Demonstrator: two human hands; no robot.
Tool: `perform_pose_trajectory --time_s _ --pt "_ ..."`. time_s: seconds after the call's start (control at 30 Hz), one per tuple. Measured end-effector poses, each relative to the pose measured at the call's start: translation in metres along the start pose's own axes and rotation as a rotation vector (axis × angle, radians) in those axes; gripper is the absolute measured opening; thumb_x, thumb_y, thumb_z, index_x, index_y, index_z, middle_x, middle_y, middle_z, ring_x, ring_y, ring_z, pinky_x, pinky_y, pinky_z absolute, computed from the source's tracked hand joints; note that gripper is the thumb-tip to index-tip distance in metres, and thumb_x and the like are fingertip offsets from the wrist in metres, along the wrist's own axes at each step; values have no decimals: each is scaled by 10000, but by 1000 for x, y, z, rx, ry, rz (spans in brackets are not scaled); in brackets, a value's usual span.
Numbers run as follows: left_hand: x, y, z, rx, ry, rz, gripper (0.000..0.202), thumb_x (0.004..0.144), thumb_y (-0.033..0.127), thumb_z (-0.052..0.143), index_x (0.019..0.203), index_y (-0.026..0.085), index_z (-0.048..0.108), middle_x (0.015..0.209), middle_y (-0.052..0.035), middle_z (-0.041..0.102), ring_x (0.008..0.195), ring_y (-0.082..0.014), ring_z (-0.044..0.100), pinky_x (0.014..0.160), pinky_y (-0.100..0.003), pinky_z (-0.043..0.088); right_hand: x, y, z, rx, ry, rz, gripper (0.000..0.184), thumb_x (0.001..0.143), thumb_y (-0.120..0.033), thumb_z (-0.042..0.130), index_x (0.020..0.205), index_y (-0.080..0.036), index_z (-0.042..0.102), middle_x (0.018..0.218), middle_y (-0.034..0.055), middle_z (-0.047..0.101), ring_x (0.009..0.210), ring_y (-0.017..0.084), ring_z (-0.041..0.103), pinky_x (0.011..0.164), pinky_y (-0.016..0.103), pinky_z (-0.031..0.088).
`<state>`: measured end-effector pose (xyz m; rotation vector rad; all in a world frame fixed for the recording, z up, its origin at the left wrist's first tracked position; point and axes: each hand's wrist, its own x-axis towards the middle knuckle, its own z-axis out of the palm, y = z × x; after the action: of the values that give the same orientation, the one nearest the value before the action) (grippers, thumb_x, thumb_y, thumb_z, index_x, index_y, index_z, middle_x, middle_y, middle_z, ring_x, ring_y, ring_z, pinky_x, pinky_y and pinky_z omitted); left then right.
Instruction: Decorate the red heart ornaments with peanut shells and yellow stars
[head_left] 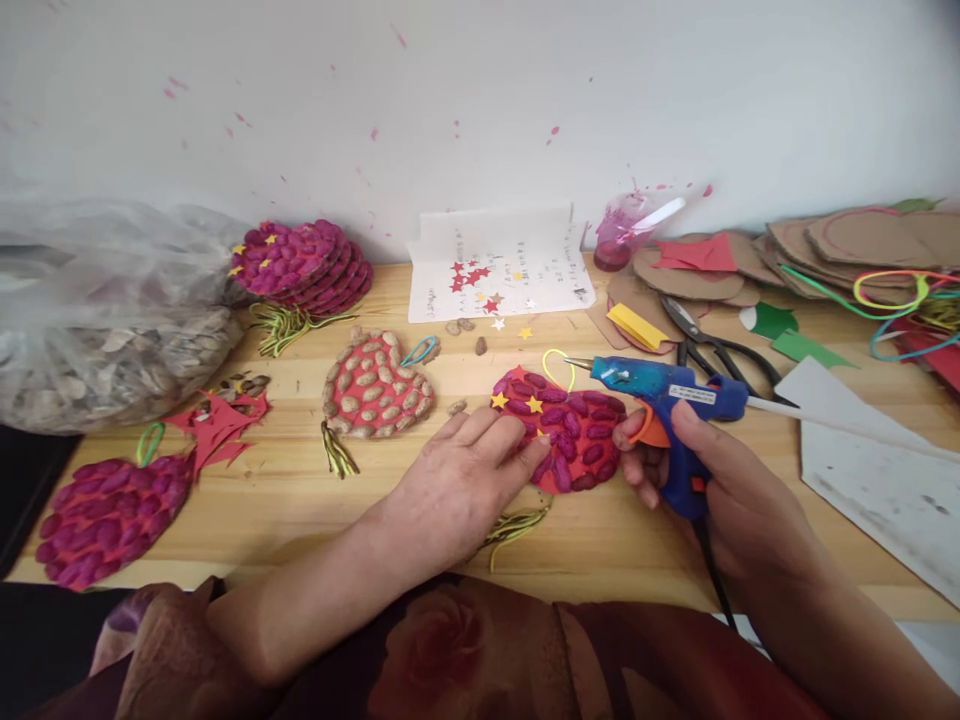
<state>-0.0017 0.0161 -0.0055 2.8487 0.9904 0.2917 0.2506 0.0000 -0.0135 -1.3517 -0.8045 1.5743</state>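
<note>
At the centre of the wooden worktop (315, 500), your left hand (465, 485) lies flat, fingers (517, 447) outstretched, on the red card heart studded with purple seeds (574, 435); your right hand (709, 475) grips the blue glue gun (660, 390). Likely light, stiff, seeds brittle: hold its rim.

Right of the heart ornament (571, 432), the glue gun (654, 385); scissors (696, 336) behind.

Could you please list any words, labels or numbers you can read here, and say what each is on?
White label on the blue glue gun: printed, too small to read.
Sheet of paper by the wall: lines of print, too blurred to read.
Nothing else shows text.
</note>
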Motion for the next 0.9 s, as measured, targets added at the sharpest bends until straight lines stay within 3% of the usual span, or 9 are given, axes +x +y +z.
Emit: perform_pose_trajectory --time_s 0.5,0.6,0.73,0.9 --pt "1 0 2 30 -52 -1 387 957 148 498 1336 143 578 1088 -115 627 1008 -270 552 914 -458 528 0 3 -1 -6 22 17 419 878 -599 595 837 -203 726 615 33 668 503 147 552 493 242 460" --pt "-1 -1 3 -46 27 -13 435 938 93 487 1362 148 565 1102 -115 640 1027 -264 559 928 -457 528 0 1 1 21 31 -9 389 879 -571 610 840 -206 738 647 38 675 529 151 567 477 237 465" --pt "-10 -1 0 -285 255 -202 488 932 39 448 1403 143 527 1138 -122 654 1039 -215 593 940 -393 526 -1 1 2 109 69 -110 366 874 -550 627 817 -212 757 724 46 693 576 157 594 463 234 481" --pt "-25 3 -6 -771 180 -613 258 936 213 577 1176 180 667 960 -60 714 815 -164 658 776 -317 559 1 4 2 192 246 -225 283 874 -504 669 931 -248 776 936 43 739 861 219 692 653 279 587"
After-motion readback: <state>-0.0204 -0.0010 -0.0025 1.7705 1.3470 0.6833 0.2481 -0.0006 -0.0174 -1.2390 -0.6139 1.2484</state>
